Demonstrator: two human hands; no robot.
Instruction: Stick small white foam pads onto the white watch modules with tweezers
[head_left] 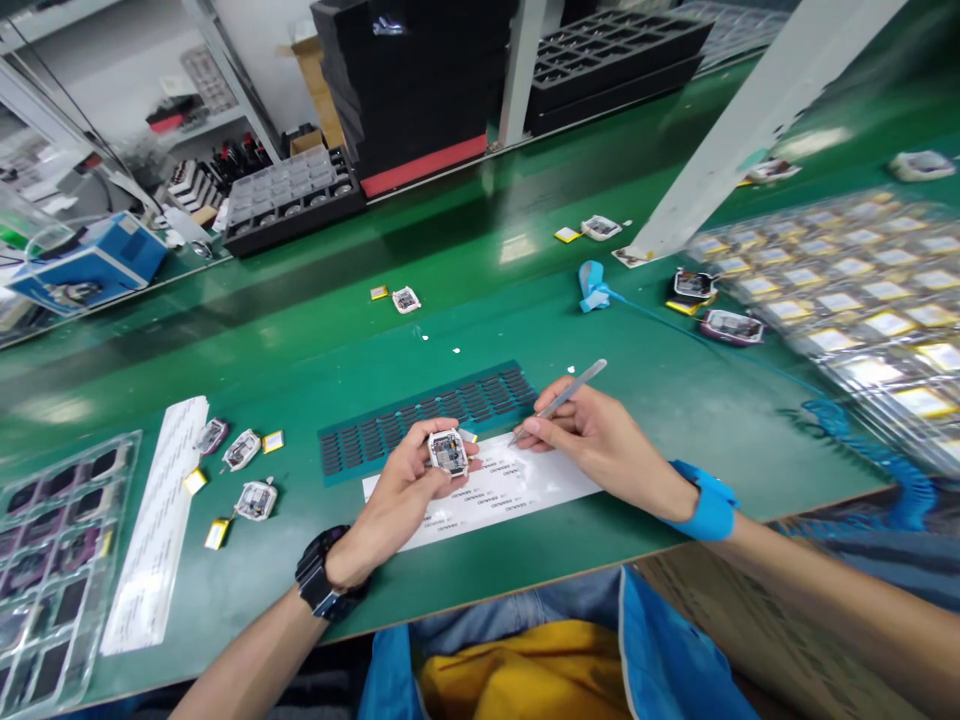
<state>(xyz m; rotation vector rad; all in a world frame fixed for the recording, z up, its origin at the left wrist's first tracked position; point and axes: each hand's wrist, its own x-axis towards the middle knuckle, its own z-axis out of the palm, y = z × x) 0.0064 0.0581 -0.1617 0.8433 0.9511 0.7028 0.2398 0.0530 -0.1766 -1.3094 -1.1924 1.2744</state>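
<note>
My left hand [401, 487] holds a small white watch case [448, 452], its circuit board facing up. Between the fingers and thumb of my right hand [589, 440] are metal tweezers [574, 388], their tips down at a white label sheet [499, 490] printed with dark text. The sheet lies under both hands. Just behind it rests a dark green sheet [427, 415] with rows of small dark oval pieces. A battery, partly hidden, shows beside the case in my left hand.
Several watch cases with yellow-edged batteries [217, 533] lie at the left, near a long white strip [154, 530] and a clear tray [67, 560]. A battery tray [855, 290] fills the right. A slanted white post [757, 130] and a coiled blue cord [911, 490] stand out there.
</note>
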